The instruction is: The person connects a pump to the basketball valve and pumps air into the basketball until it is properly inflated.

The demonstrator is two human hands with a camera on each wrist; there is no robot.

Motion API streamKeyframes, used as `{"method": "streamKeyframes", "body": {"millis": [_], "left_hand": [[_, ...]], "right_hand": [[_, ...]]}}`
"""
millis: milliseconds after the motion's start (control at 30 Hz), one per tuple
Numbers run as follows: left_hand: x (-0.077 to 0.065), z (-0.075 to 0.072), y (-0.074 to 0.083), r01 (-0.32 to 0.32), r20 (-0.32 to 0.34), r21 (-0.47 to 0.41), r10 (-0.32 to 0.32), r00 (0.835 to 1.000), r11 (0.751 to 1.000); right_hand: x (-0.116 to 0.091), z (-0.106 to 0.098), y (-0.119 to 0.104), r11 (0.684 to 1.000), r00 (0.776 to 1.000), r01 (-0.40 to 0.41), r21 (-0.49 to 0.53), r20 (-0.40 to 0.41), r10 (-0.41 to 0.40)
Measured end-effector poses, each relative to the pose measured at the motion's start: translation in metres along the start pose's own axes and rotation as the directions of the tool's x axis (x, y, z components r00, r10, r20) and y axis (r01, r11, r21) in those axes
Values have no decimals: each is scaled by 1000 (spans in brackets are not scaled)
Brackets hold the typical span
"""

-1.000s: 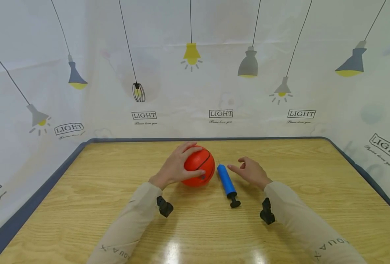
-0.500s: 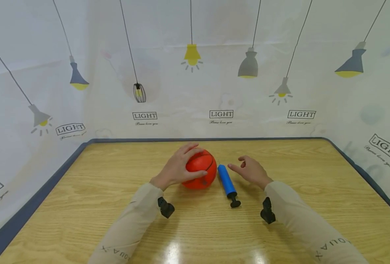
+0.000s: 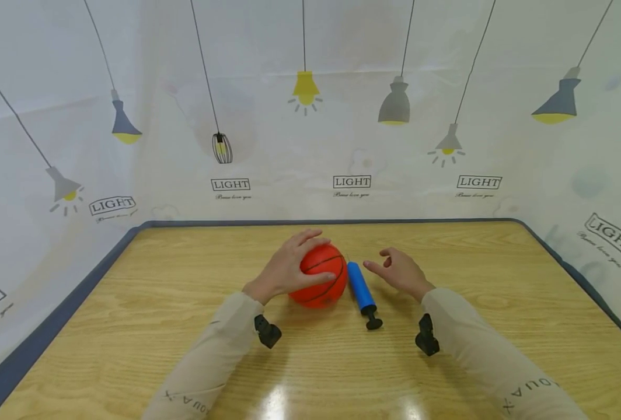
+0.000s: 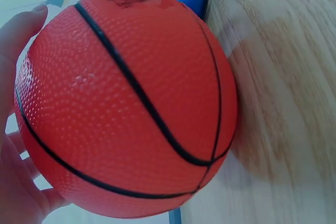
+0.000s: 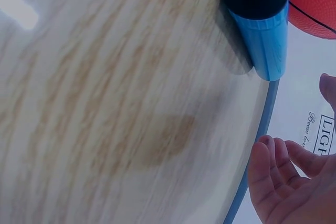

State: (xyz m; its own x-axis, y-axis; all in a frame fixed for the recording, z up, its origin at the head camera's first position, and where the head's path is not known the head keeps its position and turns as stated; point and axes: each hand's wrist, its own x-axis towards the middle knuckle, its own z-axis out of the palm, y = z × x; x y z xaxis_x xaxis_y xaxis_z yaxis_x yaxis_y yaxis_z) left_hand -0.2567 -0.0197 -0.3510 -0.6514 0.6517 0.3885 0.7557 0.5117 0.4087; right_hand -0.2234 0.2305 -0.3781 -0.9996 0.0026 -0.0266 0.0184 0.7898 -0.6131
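Note:
A small red toy basketball [image 3: 318, 286] with black seams rests on the wooden table in the head view. My left hand [image 3: 293, 267] holds it from the left, thumb across its near side and fingers over its top. The left wrist view has the basketball [image 4: 131, 103] large, with the left thumb and fingers along its edge. Just right of the ball lies a blue hand pump [image 3: 361, 287] with a black handle and a thin needle at its far end. My right hand [image 3: 402, 273] hovers right of the pump, fingers loosely bent and holding nothing.
The wooden table [image 3: 184, 326] has a dark blue edge [image 3: 237, 223] along its back and sides. Behind it hangs a pale backdrop [image 3: 268, 128] printed with lamps and lettering. Each wrist carries a small black camera.
The ball has turned under my left hand, its seams shifting, and has moved slightly nearer and to the right. The left hand has shifted a little right with it. The right hand stays put.

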Motion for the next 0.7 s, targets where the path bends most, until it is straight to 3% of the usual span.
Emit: {"method": "streamKeyframes", "body": {"millis": [700], "left_hand": [[1, -1, 3, -1, -22, -17, 1, 1000, 1000]], "right_hand": [[2, -1, -2, 1000, 1000, 18, -13, -10, -18]]}}
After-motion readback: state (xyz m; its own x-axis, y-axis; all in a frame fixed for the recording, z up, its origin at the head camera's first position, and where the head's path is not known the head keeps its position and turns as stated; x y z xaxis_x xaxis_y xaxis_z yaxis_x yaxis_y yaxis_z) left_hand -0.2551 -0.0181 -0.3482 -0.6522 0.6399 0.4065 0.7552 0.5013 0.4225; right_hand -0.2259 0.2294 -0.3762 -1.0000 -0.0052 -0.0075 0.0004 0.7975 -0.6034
